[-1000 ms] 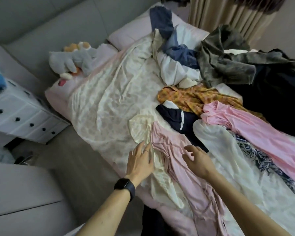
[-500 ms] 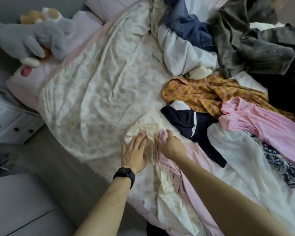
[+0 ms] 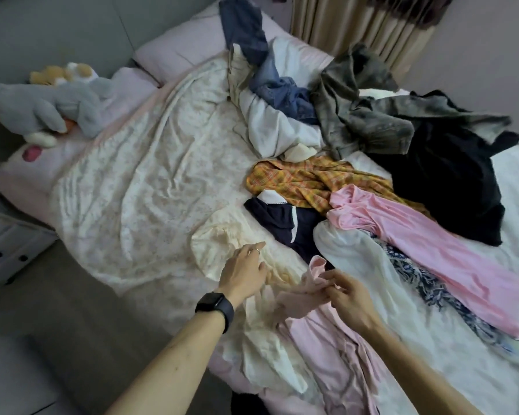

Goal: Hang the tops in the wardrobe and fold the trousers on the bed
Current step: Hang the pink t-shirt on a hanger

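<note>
Head view, looking down (close) over bed (image 3: 150, 187)

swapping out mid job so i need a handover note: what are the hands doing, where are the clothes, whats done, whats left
Left hand: open, fingers relaxed over the cream garment; contact unclear.
Right hand: pinches the raised end of the pale pink garment.
Both garments lie at the near edge of the bed; the other clothes are heaped to the right.
Done: nothing folded in view; wardrobe out of frame.
Left: fold the trousers, hang the tops.
</note>
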The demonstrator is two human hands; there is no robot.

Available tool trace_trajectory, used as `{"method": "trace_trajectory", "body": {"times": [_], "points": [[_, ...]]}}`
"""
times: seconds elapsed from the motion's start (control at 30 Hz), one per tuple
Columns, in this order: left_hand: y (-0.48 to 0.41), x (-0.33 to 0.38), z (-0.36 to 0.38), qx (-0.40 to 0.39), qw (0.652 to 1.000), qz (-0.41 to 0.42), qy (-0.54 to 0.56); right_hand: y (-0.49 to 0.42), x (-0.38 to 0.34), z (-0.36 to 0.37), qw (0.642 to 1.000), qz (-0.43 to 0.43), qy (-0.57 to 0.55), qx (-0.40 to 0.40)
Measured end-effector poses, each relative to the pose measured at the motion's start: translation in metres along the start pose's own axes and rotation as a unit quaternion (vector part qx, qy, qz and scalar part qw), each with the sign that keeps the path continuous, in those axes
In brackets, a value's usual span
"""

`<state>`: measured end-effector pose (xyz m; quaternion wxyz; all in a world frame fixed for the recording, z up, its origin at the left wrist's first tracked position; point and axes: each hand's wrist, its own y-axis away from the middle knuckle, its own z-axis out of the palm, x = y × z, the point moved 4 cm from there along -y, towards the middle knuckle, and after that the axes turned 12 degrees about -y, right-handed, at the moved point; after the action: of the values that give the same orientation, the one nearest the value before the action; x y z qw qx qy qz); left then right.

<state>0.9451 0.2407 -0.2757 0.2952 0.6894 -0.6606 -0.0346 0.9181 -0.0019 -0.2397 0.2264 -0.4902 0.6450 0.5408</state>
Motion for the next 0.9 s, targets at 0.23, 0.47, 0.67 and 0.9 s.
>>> {"method": "trace_trajectory", "body": {"times": [0.23,0.47,0.67,0.9], "points": [[0.086,0.163,0.015,-0.022,0.972,0.213,-0.097,0.146,-0.012,-0.104,0.994,-0.057,-0.067,-0.069],[0.158,0.271,0.052,-0.018,0.911,0.335,-0.241,0.223,-0.015,-0.184,0.991,-0.117,-0.066,-0.027],[0.168,0.273,-0.009,0.035,0.931,0.290,-0.217,0.252,-0.023,-0.240,0.978,-0.175,-0.074,0.089],[0.205,0.279,-0.103,0.056,0.960,0.256,-0.098,0.246,-0.091,-0.275,0.941,-0.276,-0.073,0.182]]}}
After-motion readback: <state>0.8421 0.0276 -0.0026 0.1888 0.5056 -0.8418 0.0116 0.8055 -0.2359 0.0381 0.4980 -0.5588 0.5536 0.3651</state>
